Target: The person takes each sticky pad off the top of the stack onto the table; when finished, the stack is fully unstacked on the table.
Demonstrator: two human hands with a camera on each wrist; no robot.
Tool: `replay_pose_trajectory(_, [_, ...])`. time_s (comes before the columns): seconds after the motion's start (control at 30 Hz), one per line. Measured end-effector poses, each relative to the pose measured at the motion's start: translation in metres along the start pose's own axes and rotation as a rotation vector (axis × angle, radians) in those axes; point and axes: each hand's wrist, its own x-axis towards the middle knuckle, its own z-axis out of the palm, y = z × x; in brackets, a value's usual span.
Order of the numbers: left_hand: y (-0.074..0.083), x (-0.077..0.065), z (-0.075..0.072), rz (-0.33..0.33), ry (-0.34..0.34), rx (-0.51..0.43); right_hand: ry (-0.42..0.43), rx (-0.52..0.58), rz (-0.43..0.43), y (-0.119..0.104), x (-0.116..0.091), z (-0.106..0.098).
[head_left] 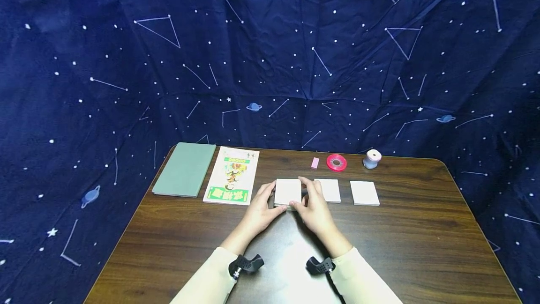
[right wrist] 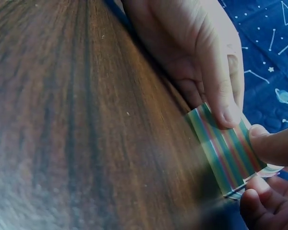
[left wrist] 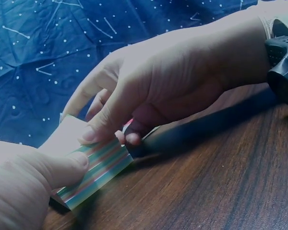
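Note:
Both my hands hold a thick square stack of paper notes [head_left: 288, 191] between them, at the middle of the table. Its top is white, and its side edges show green, yellow and pink stripes in the wrist views. My left hand [head_left: 260, 211] grips the left side, its thumb on the near striped face [left wrist: 108, 167]. On the right side my right hand [head_left: 315, 210] has its thumb on the same face and its fingers round the side. In the right wrist view the two thumbs lie close together on the stripes [right wrist: 225, 148].
Two flat white square pads, a middle one [head_left: 328, 190] and a right one [head_left: 364, 193], lie to the right. Behind them are a pink eraser-like block [head_left: 315, 163], a red ribbon roll [head_left: 336, 162] and a spool [head_left: 372, 159]. A green notebook [head_left: 184, 169] and a printed booklet [head_left: 232, 175] lie left.

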Motion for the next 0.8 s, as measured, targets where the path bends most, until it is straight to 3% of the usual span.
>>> replay_pose_trajectory(0.2, [-0.012,0.0,0.004,0.059,0.021,0.008,0.044,-0.032,-0.046,0.001,-0.004,0.002])
replay_pose_trajectory(0.37, [-0.015,0.001,0.006,0.023,0.012,0.029,0.08,-0.034,-0.103,0.002,-0.006,0.004])
replay_pose_trajectory(0.8, [-0.004,-0.001,0.002,0.058,0.03,0.023,0.152,0.051,-0.313,0.006,-0.007,0.003])
